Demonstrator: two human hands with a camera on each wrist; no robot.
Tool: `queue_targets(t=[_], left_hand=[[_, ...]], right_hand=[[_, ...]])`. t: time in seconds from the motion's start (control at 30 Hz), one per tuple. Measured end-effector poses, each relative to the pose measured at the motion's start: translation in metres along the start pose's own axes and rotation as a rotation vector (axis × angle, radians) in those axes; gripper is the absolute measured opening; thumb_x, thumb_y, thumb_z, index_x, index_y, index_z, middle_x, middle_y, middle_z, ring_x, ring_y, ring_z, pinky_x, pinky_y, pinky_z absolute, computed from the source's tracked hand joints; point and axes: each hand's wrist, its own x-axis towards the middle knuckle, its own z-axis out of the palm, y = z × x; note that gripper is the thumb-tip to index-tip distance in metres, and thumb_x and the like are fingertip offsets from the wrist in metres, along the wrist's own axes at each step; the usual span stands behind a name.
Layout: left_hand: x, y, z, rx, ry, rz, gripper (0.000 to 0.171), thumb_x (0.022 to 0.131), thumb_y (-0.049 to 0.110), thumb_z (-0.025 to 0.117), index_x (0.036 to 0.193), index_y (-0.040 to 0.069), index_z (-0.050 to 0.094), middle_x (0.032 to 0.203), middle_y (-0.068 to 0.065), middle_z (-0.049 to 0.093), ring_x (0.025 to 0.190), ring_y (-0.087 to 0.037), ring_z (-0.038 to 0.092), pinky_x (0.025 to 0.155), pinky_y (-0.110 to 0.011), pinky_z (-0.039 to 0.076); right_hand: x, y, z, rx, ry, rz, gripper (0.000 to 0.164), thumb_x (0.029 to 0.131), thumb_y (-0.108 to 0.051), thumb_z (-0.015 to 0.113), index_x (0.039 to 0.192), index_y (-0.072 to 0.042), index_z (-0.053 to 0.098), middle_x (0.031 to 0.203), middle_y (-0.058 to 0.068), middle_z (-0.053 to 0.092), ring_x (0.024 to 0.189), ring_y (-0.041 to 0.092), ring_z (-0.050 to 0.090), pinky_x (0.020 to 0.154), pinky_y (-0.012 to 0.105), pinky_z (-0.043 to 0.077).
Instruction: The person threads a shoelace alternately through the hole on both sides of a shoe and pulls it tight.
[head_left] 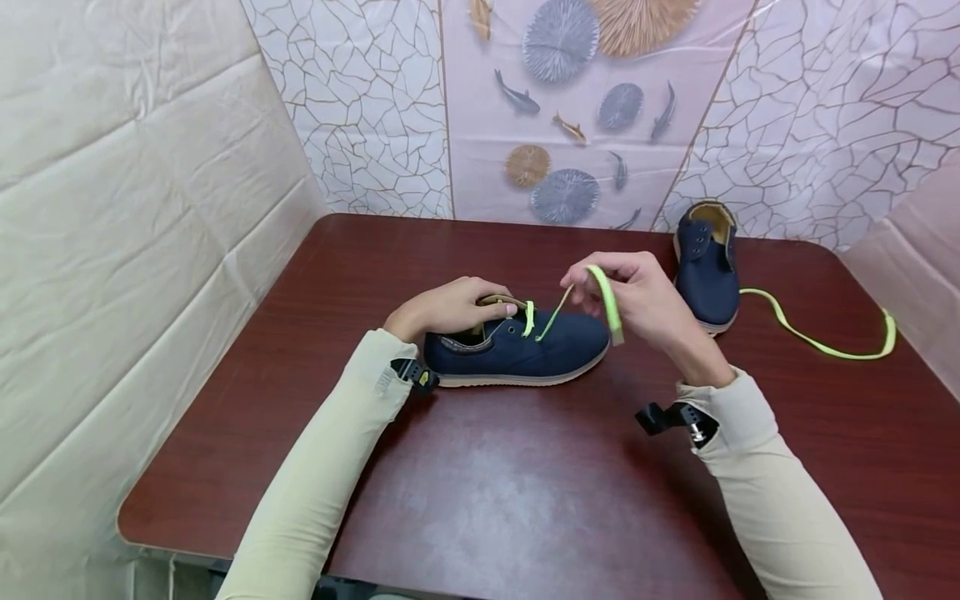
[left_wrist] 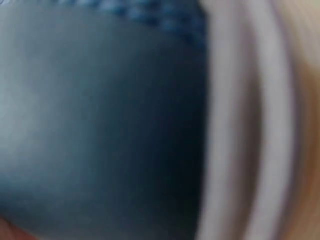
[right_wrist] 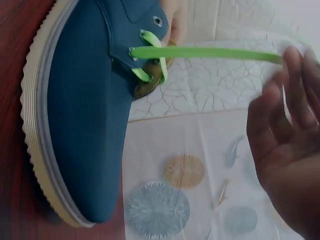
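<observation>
In a navy shoe (head_left: 517, 357), gripped by left fingers (head_left: 480, 288), runs a green lace (head_left: 609, 307) that right fingers (head_left: 582, 273) pinch.

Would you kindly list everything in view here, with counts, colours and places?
Near shoe: one, navy, mid-table, toe rightward
Far shoe: one, navy, back right of table
Threaded lace: one, yellow-green, through near shoe's eyelets
Loose lace: one, yellow-green, right of far shoe
Table: one, reddish-brown, beneath the shoes
Patterned backdrop: one, white and pale pink, behind table
Side cloths: two, cream left, pinkish right
Wrist devices: two, black, at the cuffs
Sleeves: two, pale cream, on both arms
Left hand: one, bare, on near shoe
Right hand: one, bare, holding threaded lace
</observation>
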Motion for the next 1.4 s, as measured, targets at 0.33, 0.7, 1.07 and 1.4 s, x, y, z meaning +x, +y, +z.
queue_targets(t=[0.33, 0.7, 1.07, 1.4], left_hand=[[0.001, 0.039, -0.012, 0.101, 0.456, 0.208, 0.048, 0.106, 0.031, 0.066, 0.149, 0.010, 0.057, 0.142, -0.004, 0.062, 0.125, -0.018, 0.060, 0.109, -0.034, 0.046], [-0.002, 0.070, -0.005, 0.333, 0.632, 0.470, 0.028, 0.100, 0.021, 0.076, 0.127, 0.013, 0.076, 0.119, 0.001, 0.073, 0.104, -0.012, 0.067, 0.091, -0.028, 0.052], [0.002, 0.069, -0.007, 0.058, 0.636, 0.348, 0.016, 0.100, 0.006, 0.073, 0.114, 0.003, 0.081, 0.102, -0.004, 0.078, 0.083, -0.011, 0.064, 0.078, -0.025, 0.051], [0.007, 0.063, -0.009, 0.046, 0.677, 0.268, 0.017, 0.101, 0.008, 0.073, 0.115, 0.007, 0.081, 0.106, -0.004, 0.079, 0.092, -0.010, 0.070, 0.085, -0.023, 0.052]], right_hand=[[0.004, -0.026, 0.015, 0.045, 0.140, 0.225, 0.042, 0.111, -0.034, 0.057, 0.083, -0.003, 0.066, 0.061, 0.000, 0.039, 0.058, 0.020, 0.038, 0.054, 0.031, 0.035], [0.009, -0.026, 0.026, 0.063, 0.062, 0.294, 0.043, 0.111, -0.029, 0.057, 0.081, -0.001, 0.068, 0.061, -0.003, 0.041, 0.059, 0.014, 0.036, 0.056, 0.027, 0.034], [0.012, -0.002, 0.031, -0.239, 0.111, 0.253, 0.027, 0.108, -0.027, 0.064, 0.119, -0.005, 0.072, 0.078, 0.005, 0.058, 0.053, 0.015, 0.046, 0.052, 0.027, 0.041], [0.033, 0.019, 0.052, -0.376, 0.155, 0.177, 0.015, 0.103, -0.017, 0.072, 0.104, -0.002, 0.076, 0.072, 0.013, 0.069, 0.059, 0.016, 0.062, 0.057, 0.023, 0.046]])
